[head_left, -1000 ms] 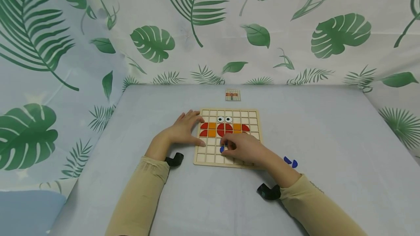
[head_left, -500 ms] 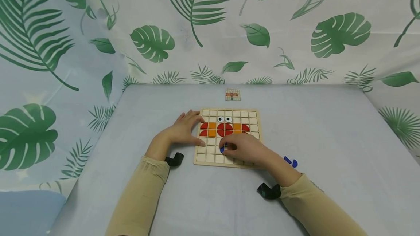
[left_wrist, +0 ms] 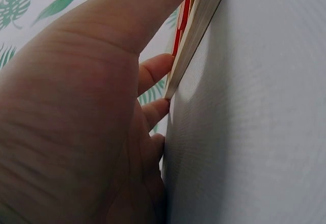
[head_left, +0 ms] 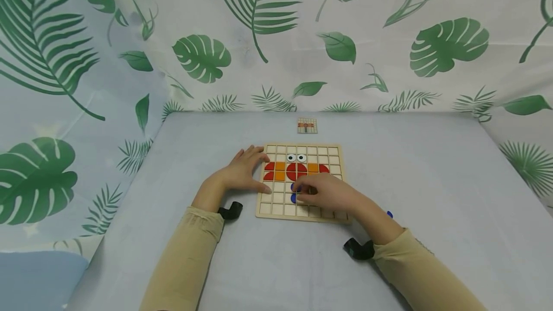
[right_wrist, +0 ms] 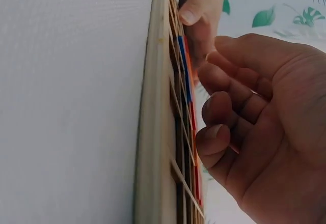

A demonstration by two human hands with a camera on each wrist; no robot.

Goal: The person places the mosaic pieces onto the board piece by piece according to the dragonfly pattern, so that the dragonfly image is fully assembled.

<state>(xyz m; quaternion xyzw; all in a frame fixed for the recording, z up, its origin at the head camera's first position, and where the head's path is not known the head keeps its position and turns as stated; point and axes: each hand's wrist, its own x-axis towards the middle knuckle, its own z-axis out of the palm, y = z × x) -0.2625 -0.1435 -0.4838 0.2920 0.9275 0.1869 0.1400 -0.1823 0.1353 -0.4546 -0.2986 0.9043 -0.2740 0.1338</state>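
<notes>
A wooden grid board [head_left: 277,212] lies on the table with red, orange and blue pieces and two eye pieces [head_left: 296,158] in its cells. My left hand [head_left: 242,172] rests at the board's left edge, fingers and thumb spread along it. Over the lower middle cells hovers my right hand [head_left: 326,191], its fingers loosely bent; the right wrist view shows nothing between thumb and fingertips. Just left of those fingertips, a blue piece [head_left: 294,198] sits in a cell, with another blue piece [head_left: 294,187] above it, partly hidden by the fingers.
A small pattern card [head_left: 307,125] lies behind the board. Part of a loose blue piece [head_left: 390,214] shows beside the right forearm. Black wrist devices [head_left: 231,210] are at both wrists. Leaf-printed cloth [head_left: 276,37] stands behind the table.
My right hand has drawn slightly to the right, off the blue piece, and more of the blue shows. The right forearm now covers one of the loose blue pieces. My left hand stays put.
</notes>
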